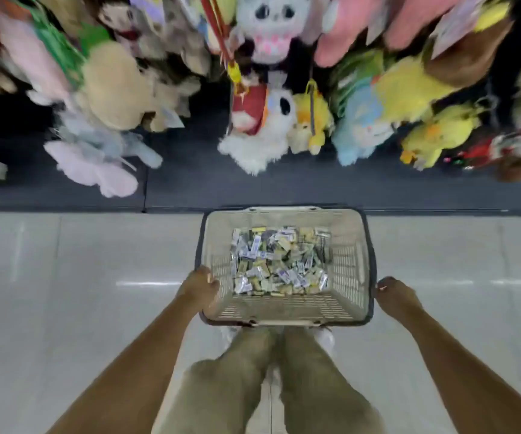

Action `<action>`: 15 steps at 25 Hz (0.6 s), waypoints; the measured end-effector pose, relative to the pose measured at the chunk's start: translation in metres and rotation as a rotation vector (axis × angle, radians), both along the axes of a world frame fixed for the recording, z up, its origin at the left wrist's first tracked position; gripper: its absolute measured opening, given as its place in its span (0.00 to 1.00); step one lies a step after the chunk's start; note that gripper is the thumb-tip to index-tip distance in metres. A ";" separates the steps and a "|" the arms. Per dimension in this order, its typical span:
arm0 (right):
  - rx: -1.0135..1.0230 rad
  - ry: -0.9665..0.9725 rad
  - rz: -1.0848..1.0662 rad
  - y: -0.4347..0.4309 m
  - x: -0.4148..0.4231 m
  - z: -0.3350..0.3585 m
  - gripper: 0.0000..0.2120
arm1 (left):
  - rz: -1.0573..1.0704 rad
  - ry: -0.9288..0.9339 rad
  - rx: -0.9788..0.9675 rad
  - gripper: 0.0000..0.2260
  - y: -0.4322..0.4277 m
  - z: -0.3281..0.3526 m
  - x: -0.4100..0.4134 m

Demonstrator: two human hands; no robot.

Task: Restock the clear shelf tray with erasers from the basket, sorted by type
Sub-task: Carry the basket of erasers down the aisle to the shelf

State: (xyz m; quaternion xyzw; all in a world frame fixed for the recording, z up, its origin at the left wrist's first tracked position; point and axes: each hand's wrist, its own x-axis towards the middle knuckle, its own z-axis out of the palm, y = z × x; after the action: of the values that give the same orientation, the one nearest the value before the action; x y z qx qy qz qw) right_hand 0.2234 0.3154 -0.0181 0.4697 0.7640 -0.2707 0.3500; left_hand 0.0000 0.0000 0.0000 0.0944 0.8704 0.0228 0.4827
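Over the pale tiled floor [65, 277], just below the middle of the head view, a beige slatted basket [284, 311] with a dark rim hangs level between two arms. The left hand [199, 288] grips its rim at 9 o'clock, fingers curled over the edge. The right hand [393, 296] wraps the rim at 3 o'clock. A loose heap of small wrapped erasers [279, 261] covers the basket's bottom, some white with blue print, some yellowish. At 12 o'clock, blurred plush toys [265, 130] hang above a dark shelf base [190, 183]. At 6 o'clock are khaki trouser legs [252, 386].
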 end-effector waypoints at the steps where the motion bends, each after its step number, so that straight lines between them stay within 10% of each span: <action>1: 0.017 0.014 -0.046 0.000 -0.003 -0.018 0.15 | 0.084 0.039 0.006 0.18 -0.005 -0.019 -0.002; 6: 0.112 -0.013 -0.231 -0.004 -0.011 -0.081 0.18 | 0.267 0.111 -0.169 0.24 -0.018 -0.083 -0.008; 15: 0.143 0.236 -0.639 -0.009 -0.021 -0.043 0.11 | 1.212 0.106 0.328 0.04 0.000 -0.048 -0.014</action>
State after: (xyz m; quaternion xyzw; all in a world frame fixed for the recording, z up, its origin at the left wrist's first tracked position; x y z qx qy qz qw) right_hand 0.2024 0.3061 -0.0606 0.6738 0.6306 -0.3648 0.1232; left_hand -0.0141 0.0004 -0.0484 -0.3417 0.7772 0.4208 0.3195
